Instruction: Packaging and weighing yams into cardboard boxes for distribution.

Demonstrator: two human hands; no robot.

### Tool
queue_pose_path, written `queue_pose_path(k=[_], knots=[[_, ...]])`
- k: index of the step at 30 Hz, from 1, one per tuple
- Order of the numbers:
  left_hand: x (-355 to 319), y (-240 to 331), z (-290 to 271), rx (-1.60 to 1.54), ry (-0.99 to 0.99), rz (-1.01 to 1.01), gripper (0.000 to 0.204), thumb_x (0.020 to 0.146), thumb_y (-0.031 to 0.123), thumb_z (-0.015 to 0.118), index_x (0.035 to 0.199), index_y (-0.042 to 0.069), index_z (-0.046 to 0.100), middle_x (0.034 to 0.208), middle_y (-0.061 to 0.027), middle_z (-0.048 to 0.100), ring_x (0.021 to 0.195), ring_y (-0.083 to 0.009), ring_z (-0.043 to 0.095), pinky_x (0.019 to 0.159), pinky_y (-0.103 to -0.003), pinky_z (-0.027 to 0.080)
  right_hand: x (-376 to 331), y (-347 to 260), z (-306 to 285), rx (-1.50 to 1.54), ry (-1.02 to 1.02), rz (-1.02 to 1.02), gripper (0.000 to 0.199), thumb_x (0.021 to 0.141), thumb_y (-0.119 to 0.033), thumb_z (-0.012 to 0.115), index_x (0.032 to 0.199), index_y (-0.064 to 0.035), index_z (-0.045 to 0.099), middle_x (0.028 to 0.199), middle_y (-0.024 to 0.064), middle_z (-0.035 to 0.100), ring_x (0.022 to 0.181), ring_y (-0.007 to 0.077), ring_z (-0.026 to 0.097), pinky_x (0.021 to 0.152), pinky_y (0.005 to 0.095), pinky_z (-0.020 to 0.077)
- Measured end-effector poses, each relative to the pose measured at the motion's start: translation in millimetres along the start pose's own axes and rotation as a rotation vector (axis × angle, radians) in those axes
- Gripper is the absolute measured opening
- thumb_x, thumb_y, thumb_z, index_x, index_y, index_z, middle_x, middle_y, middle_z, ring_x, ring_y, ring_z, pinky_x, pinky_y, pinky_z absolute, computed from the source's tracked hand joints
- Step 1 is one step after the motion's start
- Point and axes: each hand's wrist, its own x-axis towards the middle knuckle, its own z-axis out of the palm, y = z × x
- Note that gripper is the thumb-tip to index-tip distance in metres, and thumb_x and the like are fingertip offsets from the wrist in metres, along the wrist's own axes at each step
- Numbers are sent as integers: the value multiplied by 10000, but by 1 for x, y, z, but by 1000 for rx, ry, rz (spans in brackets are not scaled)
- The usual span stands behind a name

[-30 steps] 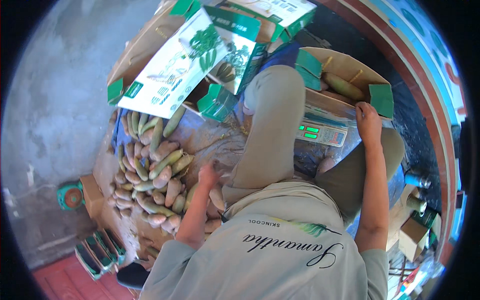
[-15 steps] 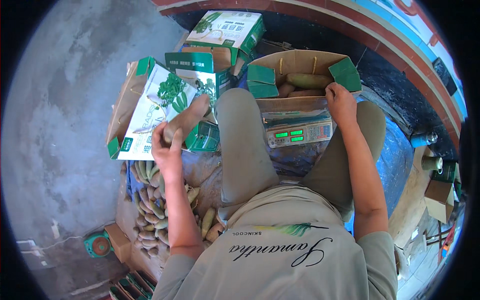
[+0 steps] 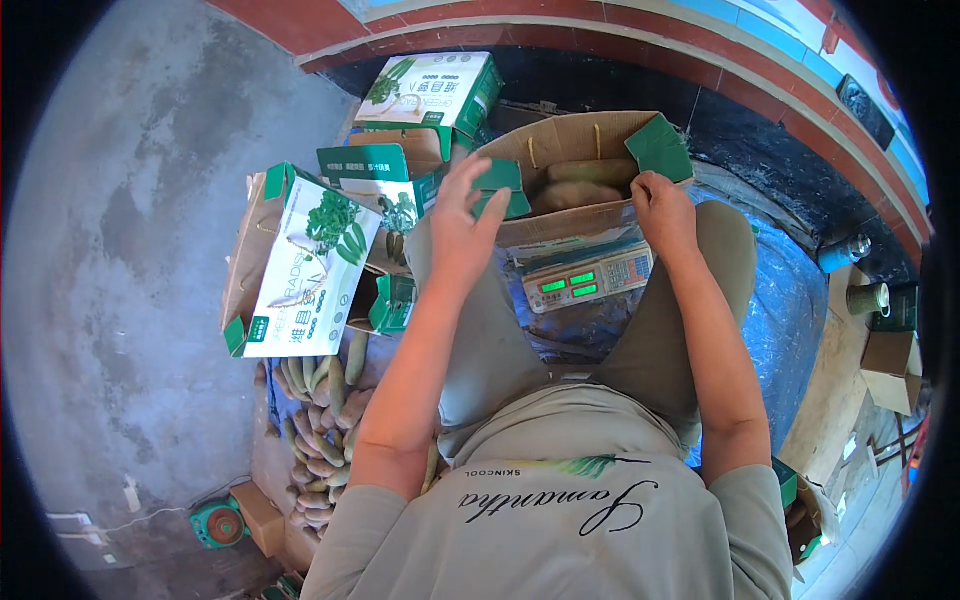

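An open brown carton (image 3: 565, 226) with green end flaps stands in front of me, apparently on a digital scale (image 3: 590, 281) with lit green displays. Inside it lie several long radishes (image 3: 585, 173), partly hidden by the near wall. My left hand (image 3: 466, 222) is empty, its fingers apart, over my left knee beside the carton's left flap (image 3: 503, 188). At the carton's near right corner, the curled fingers of my right hand (image 3: 663, 208) pinch the rim by the right flap (image 3: 661, 152).
White-and-green printed cartons stand left (image 3: 312, 265) and at the back (image 3: 430, 90). A heap of radishes (image 3: 325, 440) lies on the floor by my left side. To the right are a blue sheet (image 3: 785, 310), a bottle (image 3: 845, 254) and a mug (image 3: 868, 298). A low tiled wall curves behind.
My left hand has swung right from the printed carton toward the open carton. The radish it held is no longer in it. My right hand stays at the open carton's rim.
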Motion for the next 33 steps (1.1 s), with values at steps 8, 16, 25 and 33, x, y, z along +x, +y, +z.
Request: queue_pose_path(k=[8,16,25,33], knots=[[-48,-14,-74,24,205,-14,173,851,30,531,1016,28,580,1142,-112,556,972,-154,552,840,-271,436,1,0,5,1,-36,-37,130,810,-183,534,816,-70,598,823,139,616,776,347,588,659,437,463],[-123,-93,-153,243,472,-279,139,854,60,534,942,-23,602,1000,-110,624,897,-144,569,808,-258,436,0,-7,9,-37,-71,-34,134,811,-183,535,820,-66,600,826,140,616,778,344,590,655,436,464],[-213,-166,-156,389,557,-512,157,820,110,583,818,-44,614,772,-82,636,698,-132,564,677,-263,448,-1,-4,14,-118,-92,-46,131,811,-180,528,822,-72,601,828,143,616,776,346,589,654,438,465],[-276,-212,-141,253,493,-858,189,803,172,610,807,-16,623,688,-17,581,626,-86,484,579,-272,409,-1,-6,19,-129,-98,-58,132,813,-177,516,825,-76,600,830,144,616,783,346,588,660,438,464]])
